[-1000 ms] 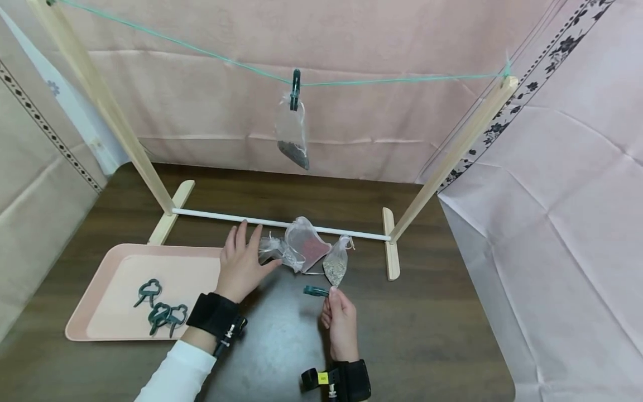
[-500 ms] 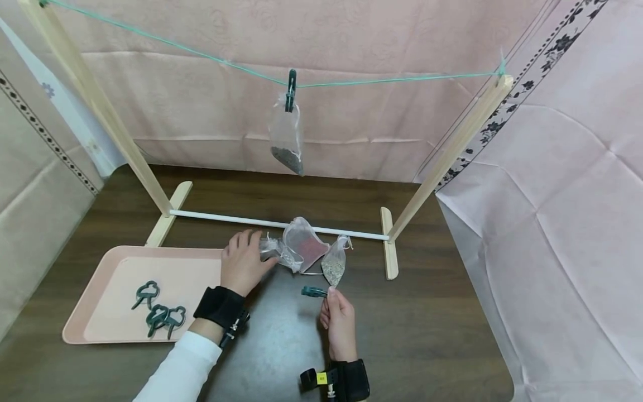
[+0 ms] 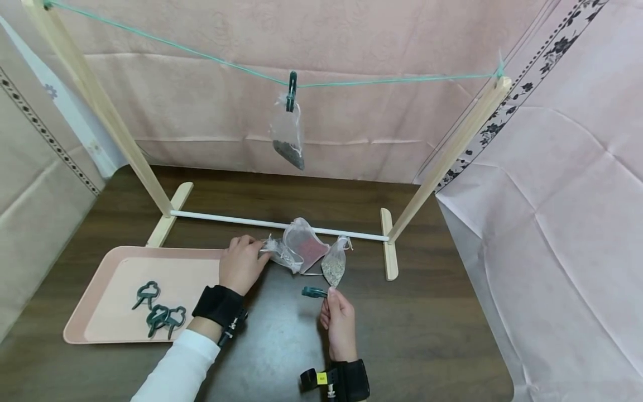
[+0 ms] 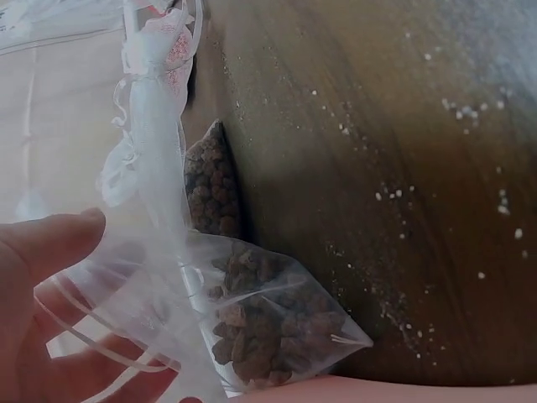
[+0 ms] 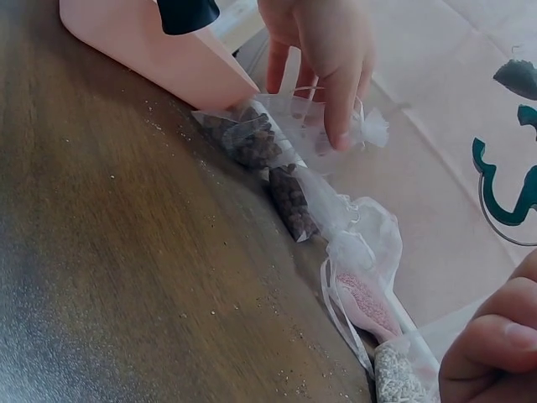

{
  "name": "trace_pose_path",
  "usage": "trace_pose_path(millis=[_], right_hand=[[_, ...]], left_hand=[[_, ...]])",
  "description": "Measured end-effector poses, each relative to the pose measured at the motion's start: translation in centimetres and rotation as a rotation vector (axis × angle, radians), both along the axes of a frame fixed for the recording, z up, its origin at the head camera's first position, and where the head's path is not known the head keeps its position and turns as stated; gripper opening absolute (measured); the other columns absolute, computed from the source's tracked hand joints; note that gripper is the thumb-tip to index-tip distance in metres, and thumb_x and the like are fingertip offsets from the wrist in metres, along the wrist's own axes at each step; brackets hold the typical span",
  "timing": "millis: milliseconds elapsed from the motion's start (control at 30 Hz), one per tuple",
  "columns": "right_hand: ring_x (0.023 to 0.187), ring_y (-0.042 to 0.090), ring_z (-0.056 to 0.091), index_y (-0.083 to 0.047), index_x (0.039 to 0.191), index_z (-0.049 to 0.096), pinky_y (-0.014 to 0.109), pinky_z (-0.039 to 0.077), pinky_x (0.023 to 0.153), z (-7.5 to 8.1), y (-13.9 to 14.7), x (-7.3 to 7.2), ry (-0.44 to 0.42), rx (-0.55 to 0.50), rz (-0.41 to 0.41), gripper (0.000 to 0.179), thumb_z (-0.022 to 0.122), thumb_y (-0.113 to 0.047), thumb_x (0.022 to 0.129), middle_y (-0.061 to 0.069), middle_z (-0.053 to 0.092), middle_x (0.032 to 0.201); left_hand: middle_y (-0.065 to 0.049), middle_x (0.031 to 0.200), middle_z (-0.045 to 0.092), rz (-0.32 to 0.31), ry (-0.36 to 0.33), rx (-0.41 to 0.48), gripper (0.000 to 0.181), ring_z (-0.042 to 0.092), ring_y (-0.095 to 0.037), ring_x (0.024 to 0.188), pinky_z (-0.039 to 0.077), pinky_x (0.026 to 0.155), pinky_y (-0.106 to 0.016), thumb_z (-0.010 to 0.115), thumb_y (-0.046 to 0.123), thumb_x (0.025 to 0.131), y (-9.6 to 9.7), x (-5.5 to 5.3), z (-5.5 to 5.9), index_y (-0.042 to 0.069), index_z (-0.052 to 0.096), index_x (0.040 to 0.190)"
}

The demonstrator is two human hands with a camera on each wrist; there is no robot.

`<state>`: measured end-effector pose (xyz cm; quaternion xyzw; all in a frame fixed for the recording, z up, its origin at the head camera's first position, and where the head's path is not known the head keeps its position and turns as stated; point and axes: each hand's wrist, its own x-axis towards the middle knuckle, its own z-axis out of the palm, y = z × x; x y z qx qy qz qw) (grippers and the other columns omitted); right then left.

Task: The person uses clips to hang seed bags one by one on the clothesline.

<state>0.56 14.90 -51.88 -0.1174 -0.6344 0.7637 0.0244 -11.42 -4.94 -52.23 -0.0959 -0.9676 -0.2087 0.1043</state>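
Note:
My left hand [image 3: 241, 265] has its thumb and fingers around the loose top of a sheer drawstring bag of brown stones [image 4: 277, 319], at the left end of a row of bags. A second bag of brown stones [image 5: 291, 201] lies beside it. Further right are a bag with pink grains [image 3: 308, 248] and one with pale grains [image 3: 334, 265]. My right hand [image 3: 339, 329] pinches a dark green clip [image 3: 313, 292] just in front of the pale-grain bag.
A pink tray [image 3: 100, 268] at the left holds three more green clips [image 3: 158, 318]. Wooden posts [image 3: 442, 156] carry a teal cord [image 3: 382, 82], where a clipped bag with dark contents [image 3: 288, 148] hangs. A white rod [image 3: 226, 218] joins the posts low down, behind the bags.
My left hand has drawn its raised, spread fingers in and down onto the leftmost bag. The right hand stays in place with its clip. The hanging bag swings slightly.

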Motion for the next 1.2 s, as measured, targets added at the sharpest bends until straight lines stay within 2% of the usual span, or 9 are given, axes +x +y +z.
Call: trace_pose_path(millis=[200,467,667,800,933,1067,1200], right_hand=[[0.047,0.013,0.027,0.005,0.068,0.032,0.023,0.022,0.045,0.1,-0.2,0.0,0.014,0.0,0.006,0.045,0.04,-0.03,0.095,0.004,0.028,0.058],[0.046,0.012,0.028,0.006,0.07,0.033,0.023,0.023,0.046,0.0,-0.4,-0.1,0.023,-0.022,0.01,0.043,0.039,-0.028,0.096,0.003,0.029,0.058],[0.048,0.015,0.029,0.005,0.071,0.035,0.024,0.024,0.046,-0.2,-0.4,-0.1,0.041,-0.026,0.03,0.039,0.034,-0.023,0.098,0.004,0.031,0.059],[0.049,0.015,0.029,0.004,0.072,0.035,0.023,0.027,0.046,0.1,-0.5,-0.2,0.054,-0.031,0.035,0.037,0.032,-0.022,0.099,0.003,0.032,0.06],[0.049,0.015,0.029,0.005,0.072,0.036,0.028,0.023,0.046,0.8,-0.6,-0.4,0.076,-0.041,0.025,0.039,0.034,-0.023,0.098,0.004,0.032,0.059],[0.049,0.015,0.029,0.007,0.072,0.036,0.027,0.023,0.046,1.7,-0.6,-0.8,0.11,-0.034,-0.008,0.04,0.036,-0.024,0.097,0.005,0.032,0.059],[0.05,0.014,0.032,0.008,0.075,0.04,0.024,0.026,0.045,2.0,-0.2,-1.4,0.146,0.005,-0.051,0.039,0.037,-0.025,0.097,0.005,0.035,0.06]], left_hand=[[-0.009,0.085,0.056,-0.014,0.0,-0.003,0.026,0.049,-0.027,0.079,0.042,0.057,-0.04,0.068,0.029,0.079,-0.2,0.2,0.3,0.011,0.07,0.098],[-0.008,0.083,0.059,-0.026,-0.023,0.001,0.022,0.054,-0.026,0.075,0.044,0.057,-0.039,0.067,0.023,0.079,-0.8,0.3,0.8,0.01,0.07,0.097],[-0.005,0.086,0.065,-0.026,-0.046,0.06,0.02,0.06,-0.022,0.072,0.045,0.055,-0.038,0.065,0.021,0.081,-1.4,0.3,1.3,0.011,0.067,0.097],[-0.003,0.079,0.065,-0.013,-0.055,0.099,0.022,0.057,-0.017,0.062,0.042,0.049,-0.033,0.062,0.029,0.083,-1.5,0.2,1.8,0.013,0.065,0.098],[-0.002,0.074,0.064,-0.006,-0.069,0.114,0.031,0.054,-0.014,0.056,0.039,0.045,-0.03,0.06,0.035,0.084,-1.7,0.2,2.0,0.011,0.064,0.102],[-0.002,0.07,0.062,0.012,-0.064,0.121,0.032,0.049,-0.014,0.052,0.035,0.043,-0.029,0.059,0.036,0.084,-2.0,0.2,2.3,0.011,0.062,0.106],[-0.003,0.065,0.058,0.017,-0.057,0.128,0.03,0.045,-0.016,0.047,0.03,0.039,-0.029,0.057,0.032,0.086,-2.3,0.2,3.0,0.011,0.059,0.106]])
